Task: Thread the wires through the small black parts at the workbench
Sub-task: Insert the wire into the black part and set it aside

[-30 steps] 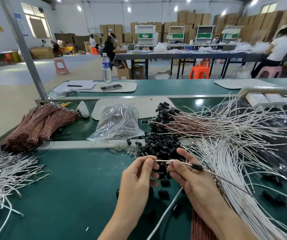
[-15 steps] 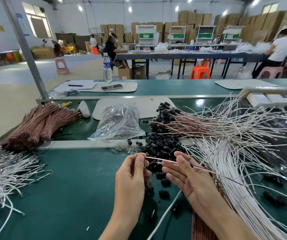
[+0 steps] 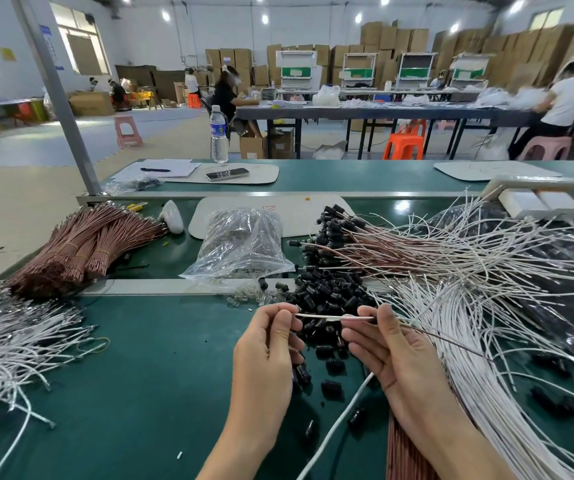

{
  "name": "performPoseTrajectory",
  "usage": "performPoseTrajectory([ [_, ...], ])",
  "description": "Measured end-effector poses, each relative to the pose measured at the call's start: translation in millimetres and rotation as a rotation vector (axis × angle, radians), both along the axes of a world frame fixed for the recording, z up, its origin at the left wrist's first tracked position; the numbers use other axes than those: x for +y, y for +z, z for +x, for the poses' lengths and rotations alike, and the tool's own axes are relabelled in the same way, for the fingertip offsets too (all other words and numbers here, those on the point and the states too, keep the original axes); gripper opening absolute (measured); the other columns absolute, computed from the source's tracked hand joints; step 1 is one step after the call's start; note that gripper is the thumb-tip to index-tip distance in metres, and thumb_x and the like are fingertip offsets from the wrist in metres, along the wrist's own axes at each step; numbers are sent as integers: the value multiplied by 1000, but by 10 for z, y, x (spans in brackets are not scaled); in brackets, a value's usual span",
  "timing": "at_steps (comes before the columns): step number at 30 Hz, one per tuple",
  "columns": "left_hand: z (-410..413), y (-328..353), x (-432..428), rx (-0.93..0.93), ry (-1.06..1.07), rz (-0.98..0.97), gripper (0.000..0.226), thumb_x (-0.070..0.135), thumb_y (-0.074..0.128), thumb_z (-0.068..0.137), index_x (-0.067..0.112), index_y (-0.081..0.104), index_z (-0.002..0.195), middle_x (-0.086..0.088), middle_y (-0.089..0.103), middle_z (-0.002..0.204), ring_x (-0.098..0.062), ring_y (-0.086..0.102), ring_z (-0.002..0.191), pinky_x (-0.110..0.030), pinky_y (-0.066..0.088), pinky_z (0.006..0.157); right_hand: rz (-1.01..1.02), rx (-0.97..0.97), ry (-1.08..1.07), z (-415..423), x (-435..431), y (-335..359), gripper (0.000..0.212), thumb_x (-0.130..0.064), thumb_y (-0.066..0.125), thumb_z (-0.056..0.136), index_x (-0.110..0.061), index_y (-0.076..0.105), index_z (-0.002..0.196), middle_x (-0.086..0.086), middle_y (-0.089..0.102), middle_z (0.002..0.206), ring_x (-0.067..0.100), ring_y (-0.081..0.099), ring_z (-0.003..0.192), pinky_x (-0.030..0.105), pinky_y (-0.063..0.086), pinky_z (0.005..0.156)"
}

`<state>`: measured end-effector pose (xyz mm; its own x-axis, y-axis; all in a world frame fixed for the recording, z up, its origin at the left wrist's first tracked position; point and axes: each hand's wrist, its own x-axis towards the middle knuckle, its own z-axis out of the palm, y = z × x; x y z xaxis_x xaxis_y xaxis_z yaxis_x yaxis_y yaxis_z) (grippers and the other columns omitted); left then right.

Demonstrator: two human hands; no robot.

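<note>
Left hand (image 3: 268,351) and right hand (image 3: 394,351) pinch one white wire (image 3: 334,317) straight between them.
The left thumb and forefinger nip its tip, and the right pinches further along with its other fingers loosely curled. Whether a black part sits under the right fingertips is unclear. The pile of small black parts (image 3: 330,294) lies just behind on the green bench (image 3: 122,375). Cardboard boxes (image 3: 399,39) line the far wall.

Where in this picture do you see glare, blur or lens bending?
Head view: round ceiling lamps bloom white; one reflects as a bright patch on the glossy green bench surface; the person in a white shirt far right looks soft; the grey metal post leans, likely wide-angle bending; the left hand and right hand pinching the thin white wire look sharp.
</note>
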<state>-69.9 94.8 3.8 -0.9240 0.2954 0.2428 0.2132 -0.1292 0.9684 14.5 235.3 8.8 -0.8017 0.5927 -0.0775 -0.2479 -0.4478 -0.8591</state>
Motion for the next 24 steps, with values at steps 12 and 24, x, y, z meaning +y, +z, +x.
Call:
performPoseTrajectory([
  [12,6,8,-7,37,26,12,19,25,52,104,28,68,93,4,68,78,-11,59,58,-22,52,56,52,14,7,6,-43,33,41,-47,69,74,-15,81,98,18,76,107,27,77,92,23,61,67],
  [24,10,37,22,-231,-144,266,19,31,60,90,21,76,92,-5,72,85,-16,67,70,-27,56,58,-17,3,41,1,-22,5,35,-40,68,79,-14,82,98,20,76,106,24,77,89,23,61,65],
])
